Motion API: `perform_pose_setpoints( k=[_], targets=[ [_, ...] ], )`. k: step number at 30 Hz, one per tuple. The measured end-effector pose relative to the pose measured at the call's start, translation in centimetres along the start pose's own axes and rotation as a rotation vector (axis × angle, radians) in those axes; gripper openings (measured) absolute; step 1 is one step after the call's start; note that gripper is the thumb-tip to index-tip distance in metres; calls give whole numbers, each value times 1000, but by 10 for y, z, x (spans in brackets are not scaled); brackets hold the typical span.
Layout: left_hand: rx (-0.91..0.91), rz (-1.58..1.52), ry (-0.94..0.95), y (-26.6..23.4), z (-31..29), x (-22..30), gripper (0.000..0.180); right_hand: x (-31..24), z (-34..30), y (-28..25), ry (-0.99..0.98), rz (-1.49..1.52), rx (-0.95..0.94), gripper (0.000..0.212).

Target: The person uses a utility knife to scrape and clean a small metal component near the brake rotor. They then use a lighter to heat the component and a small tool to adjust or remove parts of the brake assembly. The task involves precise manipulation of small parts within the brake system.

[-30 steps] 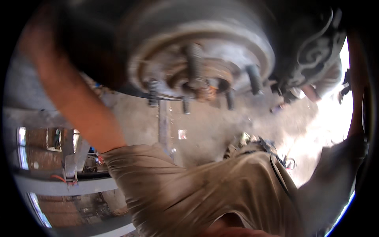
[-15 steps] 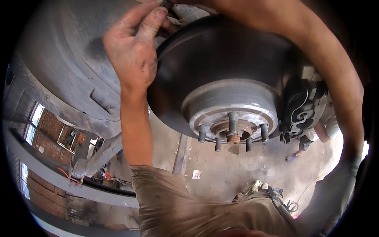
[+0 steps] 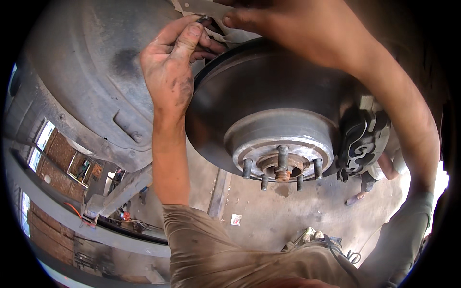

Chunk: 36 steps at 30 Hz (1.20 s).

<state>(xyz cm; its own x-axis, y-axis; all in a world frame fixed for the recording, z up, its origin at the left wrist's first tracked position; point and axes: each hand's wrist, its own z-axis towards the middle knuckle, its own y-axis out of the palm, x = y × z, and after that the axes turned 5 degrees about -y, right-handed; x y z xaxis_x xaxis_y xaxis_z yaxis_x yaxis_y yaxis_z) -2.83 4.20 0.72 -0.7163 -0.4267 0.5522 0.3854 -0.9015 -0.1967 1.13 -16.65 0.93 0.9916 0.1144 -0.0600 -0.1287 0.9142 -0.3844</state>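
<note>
My left hand [image 3: 170, 77] is raised at the far left edge of a brake disc [image 3: 269, 72], closed in a pinch. Between its thumb and forefinger sits a small dark part [image 3: 204, 20], too small to name surely. Over the top of the disc arches my right arm, and my right hand [image 3: 297, 29] points left toward the left one. Its thumb is stretched out apart from the fingers, which the upper edge partly cuts off; nothing shows in it. Below, the disc's hub [image 3: 282, 163] carries several threaded wheel studs [image 3: 247, 169].
A black brake caliper [image 3: 362, 144] sits at the disc's right. Left is a grey, dusty wheel-well liner [image 3: 96, 86], with a metal lift arm [image 3: 120, 192] below it. Another person's leg [image 3: 367, 185] and shoe show at the right, beyond the caliper.
Both hands and the disc now sit lower in the picture. More of my right hand has come into view, with its thumb near my left fingers. My left hand keeps its pinch.
</note>
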Motion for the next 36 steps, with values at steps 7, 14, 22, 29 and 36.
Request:
perform_pose_setpoints(
  k=[7,14,22,29,36],
  targets=[
    [-42,-13,18,2,0,-1,23,9,3,-5,-68,199,38,13],
    [-72,33,87,6,-1,-2,20,17,7,0,-63,285,11,12],
    [-102,84,138,8,2,-5,24,29,9,9,5,364,54,10],
    [-129,66,65,15,4,-6,25,20,0,14,-52,108,242,16],
    [-102,212,96,0,5,-10,18,2,-5,3,-30,43,207,15]
  ],
)
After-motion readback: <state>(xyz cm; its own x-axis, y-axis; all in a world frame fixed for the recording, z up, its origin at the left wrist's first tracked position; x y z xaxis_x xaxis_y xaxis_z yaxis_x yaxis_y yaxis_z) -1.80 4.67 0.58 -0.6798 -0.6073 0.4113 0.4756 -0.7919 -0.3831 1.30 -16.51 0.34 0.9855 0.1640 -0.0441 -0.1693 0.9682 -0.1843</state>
